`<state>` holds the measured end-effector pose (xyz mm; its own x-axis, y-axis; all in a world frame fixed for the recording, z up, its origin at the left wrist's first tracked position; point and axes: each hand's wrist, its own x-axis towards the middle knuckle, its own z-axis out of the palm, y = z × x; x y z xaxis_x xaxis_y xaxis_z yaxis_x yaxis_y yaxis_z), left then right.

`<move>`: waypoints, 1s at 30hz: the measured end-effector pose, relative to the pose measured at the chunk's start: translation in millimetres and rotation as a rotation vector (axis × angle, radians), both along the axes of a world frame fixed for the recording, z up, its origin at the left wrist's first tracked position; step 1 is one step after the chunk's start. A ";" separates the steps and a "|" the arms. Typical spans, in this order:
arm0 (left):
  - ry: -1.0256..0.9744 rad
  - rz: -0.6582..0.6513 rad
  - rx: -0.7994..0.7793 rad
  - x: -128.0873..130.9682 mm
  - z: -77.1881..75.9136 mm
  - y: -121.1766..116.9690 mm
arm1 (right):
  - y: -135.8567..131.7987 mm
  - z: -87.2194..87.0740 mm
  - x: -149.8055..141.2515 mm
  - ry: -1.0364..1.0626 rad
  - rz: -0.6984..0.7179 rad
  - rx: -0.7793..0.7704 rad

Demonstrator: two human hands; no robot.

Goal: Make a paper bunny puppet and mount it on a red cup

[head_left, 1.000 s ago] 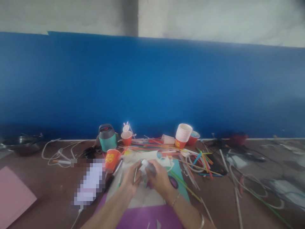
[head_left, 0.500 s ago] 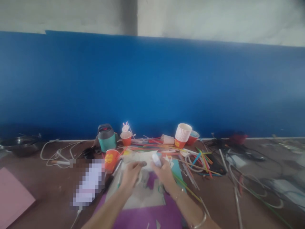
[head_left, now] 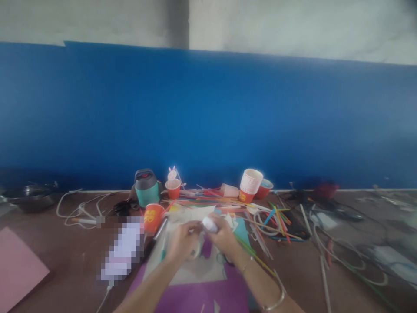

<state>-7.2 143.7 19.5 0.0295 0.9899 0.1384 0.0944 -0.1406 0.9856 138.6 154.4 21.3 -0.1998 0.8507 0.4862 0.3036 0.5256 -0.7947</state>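
My right hand point(head_left: 224, 238) is closed around a small white bottle-like object point(head_left: 209, 224), tilted with its rounded end toward my left hand. My left hand point(head_left: 181, 240) is beside it, thumb and fingers pinched together at about the same height. Whatever those fingers hold is too small and blurred to name. Below both hands lies a white sheet of paper point(head_left: 182, 273) on a purple sheet point(head_left: 195, 299). A small purple piece point(head_left: 206, 248) and a pale ring-shaped thing point(head_left: 195, 251) show between the wrists.
A red paper cup point(head_left: 153, 218) and a teal-and-grey flask point(head_left: 146, 191) stand to the left. Stacked paper cups point(head_left: 250, 184) rise at the back right. Coloured sticks point(head_left: 280, 219), white cables point(head_left: 81, 213) and a pink sheet point(head_left: 19, 269) lie around the brown table point(head_left: 71, 265).
My hands have come closer together. The white object has tipped and shifted slightly left and down, and the left fingers have moved right toward it.
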 end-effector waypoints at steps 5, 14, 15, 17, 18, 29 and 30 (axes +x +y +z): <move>-0.110 0.061 -0.056 2.1 -0.9 -2.4 | -0.3 5.2 -2.8 0.128 -0.095 -0.201; -0.211 0.496 0.015 -8.4 -2.8 -4.0 | -17.9 25.4 -7.6 0.540 0.141 -1.098; -0.191 0.484 0.028 -8.1 -2.4 -5.2 | -18.3 25.6 -9.0 0.575 0.117 -1.127; -0.136 0.431 0.040 -6.7 -3.5 -7.4 | -17.4 25.3 -10.9 0.647 0.034 -1.130; -0.113 0.400 0.046 -5.7 -5.0 -8.0 | -16.6 25.0 -11.2 0.669 -0.004 -1.118; -0.087 0.224 0.111 1.8 -14.5 -10.9 | -1.6 15.2 3.5 0.567 -0.059 -1.064; -0.027 0.264 0.141 0.7 -13.2 -12.2 | -0.6 14.4 4.5 0.554 -0.053 -1.096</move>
<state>-6.5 131.6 6.3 -0.2315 0.9338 0.2726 0.1200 -0.2507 0.9606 143.0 153.7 35.7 -0.1467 0.8635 -0.4825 -0.2143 -0.5039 -0.8367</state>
